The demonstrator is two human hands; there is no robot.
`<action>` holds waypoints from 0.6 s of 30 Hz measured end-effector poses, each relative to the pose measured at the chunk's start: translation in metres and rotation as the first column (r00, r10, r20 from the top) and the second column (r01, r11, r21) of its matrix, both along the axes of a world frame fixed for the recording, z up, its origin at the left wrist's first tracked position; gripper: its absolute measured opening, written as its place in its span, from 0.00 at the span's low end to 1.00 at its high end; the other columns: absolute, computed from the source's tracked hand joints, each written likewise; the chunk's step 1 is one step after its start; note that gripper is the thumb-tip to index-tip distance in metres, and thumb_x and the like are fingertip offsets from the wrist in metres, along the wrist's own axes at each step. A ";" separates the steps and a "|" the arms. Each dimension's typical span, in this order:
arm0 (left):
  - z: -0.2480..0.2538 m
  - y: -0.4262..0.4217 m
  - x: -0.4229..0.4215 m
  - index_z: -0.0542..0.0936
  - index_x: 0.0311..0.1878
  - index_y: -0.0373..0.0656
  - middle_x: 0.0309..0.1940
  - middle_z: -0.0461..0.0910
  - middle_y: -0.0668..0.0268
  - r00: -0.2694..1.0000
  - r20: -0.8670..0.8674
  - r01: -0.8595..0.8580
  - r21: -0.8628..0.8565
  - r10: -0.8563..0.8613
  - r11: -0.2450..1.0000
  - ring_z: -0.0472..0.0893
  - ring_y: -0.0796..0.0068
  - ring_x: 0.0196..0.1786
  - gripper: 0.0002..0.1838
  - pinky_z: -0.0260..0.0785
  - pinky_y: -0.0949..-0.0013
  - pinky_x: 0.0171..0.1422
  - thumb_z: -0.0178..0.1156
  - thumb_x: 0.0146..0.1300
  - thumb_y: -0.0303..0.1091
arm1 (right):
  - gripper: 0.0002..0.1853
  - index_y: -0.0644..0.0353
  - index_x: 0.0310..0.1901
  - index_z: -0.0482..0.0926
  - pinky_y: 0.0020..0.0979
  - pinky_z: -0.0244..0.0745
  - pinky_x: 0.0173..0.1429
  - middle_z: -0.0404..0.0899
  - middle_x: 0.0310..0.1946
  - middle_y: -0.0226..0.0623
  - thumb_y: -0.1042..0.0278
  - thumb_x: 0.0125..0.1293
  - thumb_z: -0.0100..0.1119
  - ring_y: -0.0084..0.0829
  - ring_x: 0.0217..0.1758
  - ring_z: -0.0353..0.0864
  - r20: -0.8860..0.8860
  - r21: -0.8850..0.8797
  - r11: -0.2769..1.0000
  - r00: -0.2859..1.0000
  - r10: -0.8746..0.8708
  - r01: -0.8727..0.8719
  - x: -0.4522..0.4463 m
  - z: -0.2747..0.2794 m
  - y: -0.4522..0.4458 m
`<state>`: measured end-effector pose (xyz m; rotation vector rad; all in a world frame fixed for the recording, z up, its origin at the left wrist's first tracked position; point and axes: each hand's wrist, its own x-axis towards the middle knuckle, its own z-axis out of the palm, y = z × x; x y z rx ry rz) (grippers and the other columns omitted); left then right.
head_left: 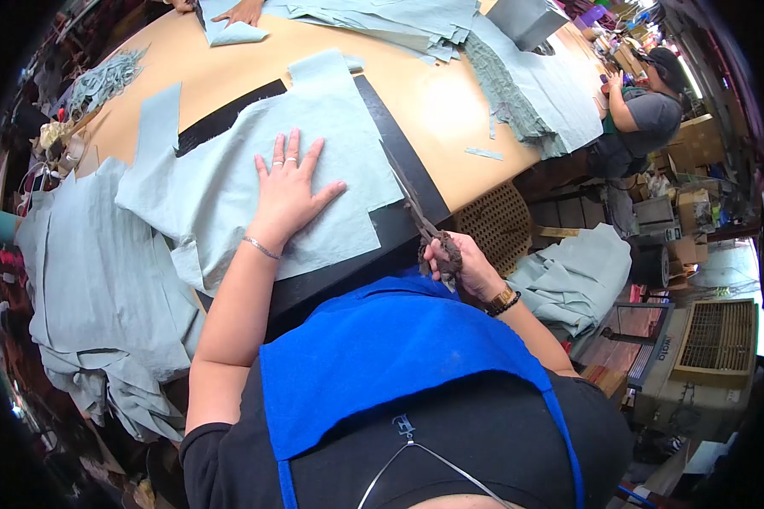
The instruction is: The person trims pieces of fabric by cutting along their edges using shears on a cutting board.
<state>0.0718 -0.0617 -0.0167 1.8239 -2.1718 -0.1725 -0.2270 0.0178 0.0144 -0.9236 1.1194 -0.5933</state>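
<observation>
My left hand [290, 185] lies flat with spread fingers on a pale blue-green cloth [339, 127]. The cloth covers part of a black board [424, 191] at the table's near edge and has a notch cut in its right side. In my right hand [469, 265] are long shears [412, 197], their handles wrapped in dark brown material. The blades point away from me along the right edge of the cloth. Whether the blade tips touch the cloth is hard to make out.
A large pile of cloth [102, 254] hangs over the table's left edge. More stacked cloth [526, 93] lies at right, beside a grey metal block [526, 21]. Another person's hand [242, 12] rests on cloth across the table [433, 93]. A person [649, 106] stands at far right.
</observation>
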 end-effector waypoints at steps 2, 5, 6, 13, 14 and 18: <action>0.003 0.000 -0.001 0.63 0.71 0.54 0.73 0.51 0.49 1.000 0.013 0.000 0.008 0.000 1.000 0.47 0.48 0.77 0.43 0.35 0.32 0.72 0.54 0.57 0.68 | 0.15 0.57 0.32 0.77 0.20 0.72 0.31 0.76 0.24 0.26 0.53 0.66 0.61 0.16 0.24 0.74 -0.003 -0.004 1.000 1.000 0.015 -0.015 -0.002 -0.004 -0.003; 0.005 0.001 -0.001 0.62 0.72 0.55 0.74 0.50 0.50 0.999 0.032 -0.007 0.034 0.006 0.999 0.46 0.49 0.77 0.42 0.36 0.32 0.72 0.53 0.58 0.68 | 0.14 0.57 0.32 0.77 0.19 0.72 0.30 0.75 0.23 0.26 0.55 0.66 0.61 0.16 0.24 0.74 0.001 -0.020 1.000 1.000 0.020 -0.020 -0.002 -0.007 -0.001; 0.006 0.001 -0.001 0.61 0.72 0.56 0.74 0.49 0.51 0.999 0.038 -0.008 0.043 0.007 0.999 0.46 0.49 0.77 0.42 0.36 0.32 0.72 0.53 0.59 0.68 | 0.14 0.57 0.32 0.76 0.19 0.72 0.30 0.75 0.23 0.26 0.55 0.66 0.61 0.16 0.24 0.74 -0.007 -0.021 1.000 1.000 0.020 -0.021 -0.004 -0.007 0.000; 0.004 0.002 -0.003 0.61 0.72 0.58 0.75 0.49 0.52 0.999 0.038 -0.009 0.033 0.008 0.999 0.46 0.49 0.77 0.42 0.36 0.32 0.72 0.52 0.59 0.68 | 0.13 0.59 0.34 0.77 0.20 0.73 0.30 0.75 0.24 0.25 0.57 0.67 0.60 0.15 0.24 0.74 0.005 -0.037 0.999 1.000 0.022 -0.022 -0.001 -0.005 0.001; 0.005 0.005 -0.004 0.61 0.72 0.58 0.75 0.48 0.52 0.999 0.048 -0.003 0.035 0.001 0.999 0.46 0.49 0.77 0.42 0.36 0.32 0.72 0.52 0.59 0.68 | 0.13 0.59 0.34 0.77 0.20 0.73 0.30 0.75 0.23 0.25 0.57 0.67 0.60 0.15 0.24 0.74 0.019 -0.023 1.000 1.000 -0.003 0.003 0.003 -0.006 -0.002; 0.002 0.010 -0.010 0.63 0.71 0.55 0.74 0.51 0.49 0.999 0.034 0.024 -0.003 -0.023 1.000 0.48 0.48 0.76 0.42 0.37 0.31 0.71 0.53 0.57 0.68 | 0.13 0.58 0.34 0.77 0.20 0.73 0.30 0.75 0.23 0.25 0.56 0.67 0.60 0.15 0.24 0.74 0.042 0.004 0.999 0.998 -0.048 0.048 0.008 -0.008 -0.006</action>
